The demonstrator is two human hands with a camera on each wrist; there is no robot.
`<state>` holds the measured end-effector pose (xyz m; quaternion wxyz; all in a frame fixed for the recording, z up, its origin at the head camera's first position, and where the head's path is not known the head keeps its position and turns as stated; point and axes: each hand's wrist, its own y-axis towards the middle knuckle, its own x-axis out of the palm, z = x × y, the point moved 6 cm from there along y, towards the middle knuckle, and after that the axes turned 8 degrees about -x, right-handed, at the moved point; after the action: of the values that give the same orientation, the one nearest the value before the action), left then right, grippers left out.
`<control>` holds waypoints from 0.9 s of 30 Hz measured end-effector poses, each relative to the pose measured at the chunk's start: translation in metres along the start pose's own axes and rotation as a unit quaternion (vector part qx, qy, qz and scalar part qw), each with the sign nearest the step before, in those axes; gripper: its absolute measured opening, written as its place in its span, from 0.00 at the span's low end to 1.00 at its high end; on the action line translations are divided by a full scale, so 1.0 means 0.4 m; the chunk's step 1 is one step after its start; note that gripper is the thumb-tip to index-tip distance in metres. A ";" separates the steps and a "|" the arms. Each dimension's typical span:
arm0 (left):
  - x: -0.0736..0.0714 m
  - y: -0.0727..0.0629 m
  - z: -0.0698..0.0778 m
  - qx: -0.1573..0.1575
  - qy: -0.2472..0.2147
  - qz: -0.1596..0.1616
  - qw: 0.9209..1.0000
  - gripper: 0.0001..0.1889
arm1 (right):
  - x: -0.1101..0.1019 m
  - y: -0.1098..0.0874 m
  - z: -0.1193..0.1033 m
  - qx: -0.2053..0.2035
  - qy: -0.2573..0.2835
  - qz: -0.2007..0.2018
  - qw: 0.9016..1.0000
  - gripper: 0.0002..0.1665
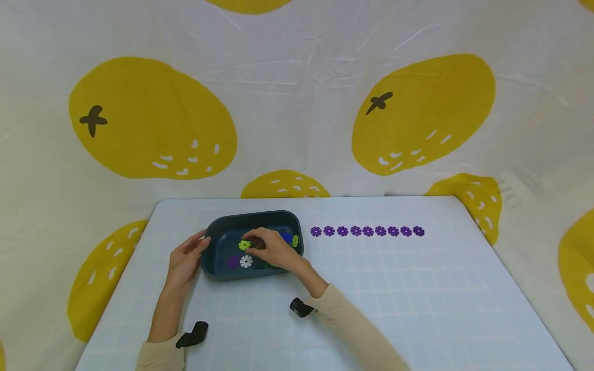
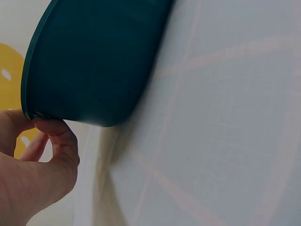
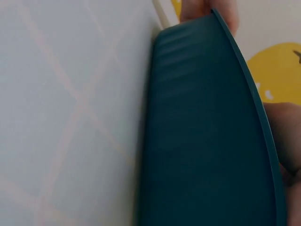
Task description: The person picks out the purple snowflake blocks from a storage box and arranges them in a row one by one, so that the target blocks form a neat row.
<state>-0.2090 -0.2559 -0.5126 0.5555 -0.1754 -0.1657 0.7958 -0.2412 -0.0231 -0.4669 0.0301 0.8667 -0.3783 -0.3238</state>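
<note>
My left hand (image 1: 182,263) grips the left end of a dark teal plastic tub (image 1: 218,270). In the left wrist view, the thumb and fingers pinch the tub's rim at a corner. My right hand (image 1: 274,250) reaches into the tub, its thumb and index finger at opposite edges of a yellow-green flower-shaped disc (image 1: 244,245). A white flower disc (image 1: 246,262) and a purple one (image 1: 233,262) lie just below it. Blue pieces (image 1: 287,238) and another green disc (image 1: 295,240) show at the tub's right end, partly behind the right hand. In the right wrist view, the tub wall hides the fingertips.
To the right of the tub, several purple flower discs (image 1: 368,231) lie in a straight row on the white gridded tabletop (image 1: 417,299). A cloth with yellow fruit prints (image 1: 297,129) hangs behind the table. Each wrist carries a black camera (image 1: 301,307).
</note>
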 end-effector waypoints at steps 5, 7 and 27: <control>0.003 0.003 -0.002 -0.006 0.001 0.000 1.000 0.33 | 0.037 0.018 0.008 0.016 0.001 -0.070 0.997 0.20; 0.004 0.004 -0.003 -0.007 0.000 -0.002 1.000 0.33 | 0.049 0.023 0.014 0.021 -0.012 -0.091 0.996 0.21; 0.006 0.004 0.001 0.006 -0.028 -0.003 1.000 0.33 | 0.093 0.053 0.038 -0.027 -0.097 -0.201 0.974 0.22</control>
<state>-0.2112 -0.2542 -0.5133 0.5542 -0.1487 -0.1771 0.7996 -0.2448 -0.0602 -0.4927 -0.0493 0.8881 -0.1889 -0.4161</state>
